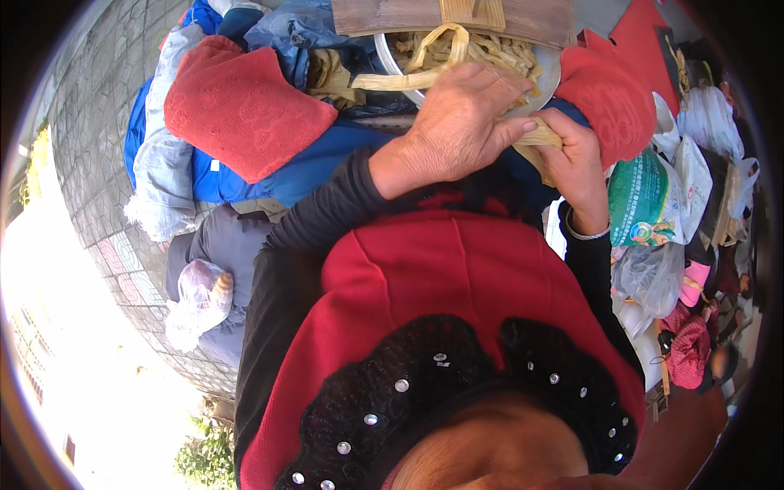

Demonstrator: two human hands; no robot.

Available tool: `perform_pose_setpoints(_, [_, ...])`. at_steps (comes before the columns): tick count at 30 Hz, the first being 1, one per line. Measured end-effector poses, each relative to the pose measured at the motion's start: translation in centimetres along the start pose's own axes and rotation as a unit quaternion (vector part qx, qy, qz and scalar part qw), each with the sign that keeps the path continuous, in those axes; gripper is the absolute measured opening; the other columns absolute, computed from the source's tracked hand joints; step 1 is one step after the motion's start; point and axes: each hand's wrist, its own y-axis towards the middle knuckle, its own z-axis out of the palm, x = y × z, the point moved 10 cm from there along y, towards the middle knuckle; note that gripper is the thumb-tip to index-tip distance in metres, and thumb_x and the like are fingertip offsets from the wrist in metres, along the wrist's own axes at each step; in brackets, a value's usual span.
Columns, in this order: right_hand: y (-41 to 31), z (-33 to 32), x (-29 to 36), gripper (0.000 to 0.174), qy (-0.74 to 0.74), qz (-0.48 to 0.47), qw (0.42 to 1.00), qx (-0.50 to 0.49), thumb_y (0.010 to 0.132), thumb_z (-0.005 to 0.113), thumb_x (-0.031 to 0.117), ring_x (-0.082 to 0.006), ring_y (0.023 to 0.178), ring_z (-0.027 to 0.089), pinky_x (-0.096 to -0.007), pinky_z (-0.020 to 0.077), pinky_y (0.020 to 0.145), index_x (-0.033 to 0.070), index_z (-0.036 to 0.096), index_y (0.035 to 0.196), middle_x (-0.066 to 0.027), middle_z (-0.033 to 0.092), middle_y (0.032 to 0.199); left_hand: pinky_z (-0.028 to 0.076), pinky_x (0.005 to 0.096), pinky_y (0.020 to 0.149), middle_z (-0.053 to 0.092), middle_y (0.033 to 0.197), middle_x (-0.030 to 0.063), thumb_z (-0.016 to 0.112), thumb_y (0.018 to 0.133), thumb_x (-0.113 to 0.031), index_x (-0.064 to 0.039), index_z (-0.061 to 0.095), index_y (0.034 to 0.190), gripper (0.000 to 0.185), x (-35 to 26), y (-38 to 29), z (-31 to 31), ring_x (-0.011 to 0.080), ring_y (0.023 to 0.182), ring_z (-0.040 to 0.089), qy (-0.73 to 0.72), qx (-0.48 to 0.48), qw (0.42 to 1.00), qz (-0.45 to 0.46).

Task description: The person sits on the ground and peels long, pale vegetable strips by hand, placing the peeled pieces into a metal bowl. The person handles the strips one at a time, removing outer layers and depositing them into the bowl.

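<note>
My left hand is palm down over a basin, its thumb and fingers closed on a pale flat strip. The strip looks like dried plant fibre; one end sticks out leftward from under the hand, and a loop rises behind the knuckles. Close by on the right, my right hand pinches a folded strip section, where my left thumb also touches. Under both hands is a round metal basin holding many similar twisted strips. My left fingertips are partly hidden.
A wooden board lies across the basin's far side. Red cloths cover both knees. A dark plastic bag holds more strips at the left. Plastic bags crowd the right, where another person sits. Stone paving lies left.
</note>
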Motion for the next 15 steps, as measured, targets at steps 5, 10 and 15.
perform_pose_setpoints(5, [1.1,2.0,0.5,0.015,-0.082,-0.045,0.995,-0.021,0.085,0.068,0.013,-0.0296,0.062,0.057,-0.0331,0.0463,0.059,0.002,0.063,0.093,-0.0168,0.060,0.073,0.053,0.0380,0.068,0.066,0.089,0.0206,0.065,0.091,-0.021,-0.003,0.060,0.118,0.032,1.9,-1.8,2.3,0.0335,0.078,0.067,-0.075,0.093,0.982,-0.149])
perform_pose_setpoints(10, [-0.5,-1.4,-2.3,0.016,-0.040,0.091,0.994,0.042,0.086,0.069,0.014,-0.0142,0.054,0.044,-0.0291,0.0358,0.051,0.001,0.061,0.083,-0.0028,0.049,0.061,0.052,0.0354,0.058,0.065,0.072,0.0140,0.068,0.090,-0.022,-0.008,0.069,0.090,0.014,6.6,-5.4,-5.7,0.0294,0.064,0.067,0.168,0.018,0.964,-0.206])
perform_pose_setpoints(15, [-3.2,-7.6,-3.4,0.011,-0.042,0.129,0.991,-0.013,0.089,0.067,0.010,-0.0034,0.064,0.041,-0.0223,0.0332,0.056,0.002,0.062,0.084,0.0056,0.046,0.068,0.048,0.0426,0.051,0.061,0.062,0.0123,0.066,0.090,-0.030,-0.013,0.061,0.074,0.024,9.7,-8.4,-11.6,0.0331,0.056,0.062,0.345,-0.030,0.907,-0.238])
